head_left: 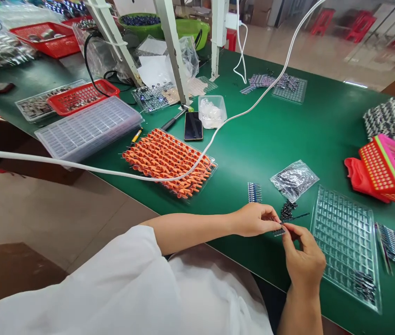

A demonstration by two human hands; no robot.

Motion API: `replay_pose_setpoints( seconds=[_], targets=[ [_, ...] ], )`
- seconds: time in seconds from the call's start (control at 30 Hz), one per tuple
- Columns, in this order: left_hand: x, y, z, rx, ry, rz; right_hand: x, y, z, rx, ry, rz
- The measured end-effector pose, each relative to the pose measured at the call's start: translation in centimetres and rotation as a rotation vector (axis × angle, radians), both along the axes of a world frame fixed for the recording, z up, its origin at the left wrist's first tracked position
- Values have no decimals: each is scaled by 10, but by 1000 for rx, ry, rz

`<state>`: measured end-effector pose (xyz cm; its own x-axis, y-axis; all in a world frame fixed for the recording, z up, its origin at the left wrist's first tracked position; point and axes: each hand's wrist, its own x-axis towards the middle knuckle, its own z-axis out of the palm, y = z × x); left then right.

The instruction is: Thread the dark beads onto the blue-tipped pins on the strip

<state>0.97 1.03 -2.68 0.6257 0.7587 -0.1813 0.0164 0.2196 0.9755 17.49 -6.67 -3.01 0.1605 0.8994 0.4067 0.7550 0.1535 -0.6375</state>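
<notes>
Green table (253,144) is crossed by a white cable (141,177), which passes in front of the orange parts (166,158). Phone (193,126) and tub (213,111) sit farther off, near the white posts (173,46). Closer, a blue strip (254,192), a clear bag (295,179) and black beads (287,211) lie just beyond the hands; a clear tray (342,228) hems in the right side, with a red basket (381,167) past it. Bare table opens between tub and bag, and the near edge slants beneath the forearms. Left hand (255,219) reaches in from the left, palm down; right hand (304,255) rises from below, fingers curled. Both are closed in a fingertip pinch on a small dark piece (280,231), just short of the beads.
</notes>
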Motion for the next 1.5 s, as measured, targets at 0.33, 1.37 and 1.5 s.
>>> replay_pose_setpoints(
  seconds=[0.33,1.37,1.5],
  targets=[
    [0,-1,1,-9,-4,2,0,-1,1,-25,-41,-37],
    [-1,-7,8,-128,-146,13,-1,3,-1,157,23,106],
    [-4,-3,15,-147,-142,-24,-5,4,2,118,108,28]
  ],
)
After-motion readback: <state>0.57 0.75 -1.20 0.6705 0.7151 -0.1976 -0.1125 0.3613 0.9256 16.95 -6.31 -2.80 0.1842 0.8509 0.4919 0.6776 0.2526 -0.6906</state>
